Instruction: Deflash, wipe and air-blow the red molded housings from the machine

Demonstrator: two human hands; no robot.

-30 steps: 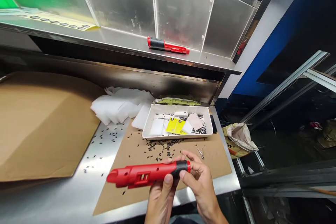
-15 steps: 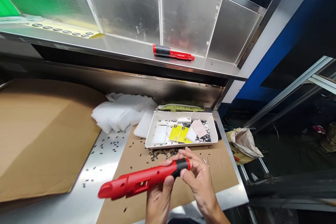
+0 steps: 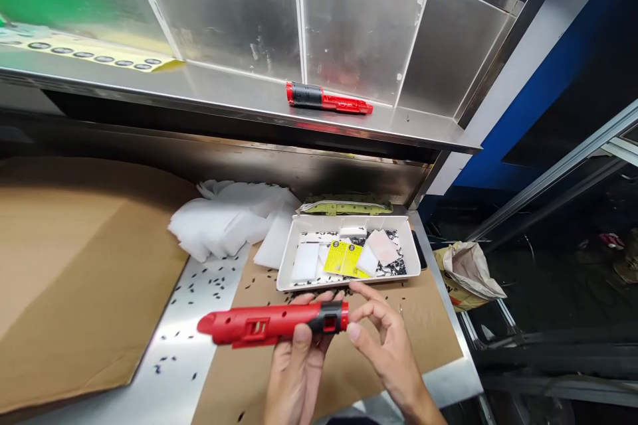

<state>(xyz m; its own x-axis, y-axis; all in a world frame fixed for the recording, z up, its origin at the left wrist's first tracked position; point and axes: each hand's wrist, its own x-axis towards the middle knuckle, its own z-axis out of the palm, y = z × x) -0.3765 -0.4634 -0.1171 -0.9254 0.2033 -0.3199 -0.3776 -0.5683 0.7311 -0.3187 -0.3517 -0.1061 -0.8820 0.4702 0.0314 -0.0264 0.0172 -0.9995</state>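
Observation:
A red tool body (image 3: 294,323) with a black collar near its right end lies level across my left hand (image 3: 299,368), whose thumb presses its near side. The fingers of that hand show behind it. At the tool's right end is my right hand (image 3: 386,342), fingers apart and curved, with nothing between them; whether a fingertip touches the red rim is hard to tell. Just beyond both hands stands a white tray (image 3: 349,284) with yellow labels (image 3: 345,259), white pads and small black pieces.
A similar red and black tool (image 3: 329,99) lies on the metal shelf (image 3: 224,89). White foam sheets (image 3: 229,219) are piled left of the tray, beside a large cardboard box (image 3: 74,279). Small black pieces dot the table. A paper bag (image 3: 468,272) stands at the right.
The tool has turned to lie nearly level, and an opening in its black collar now shows. My right fingers have come off the collar and spread apart.

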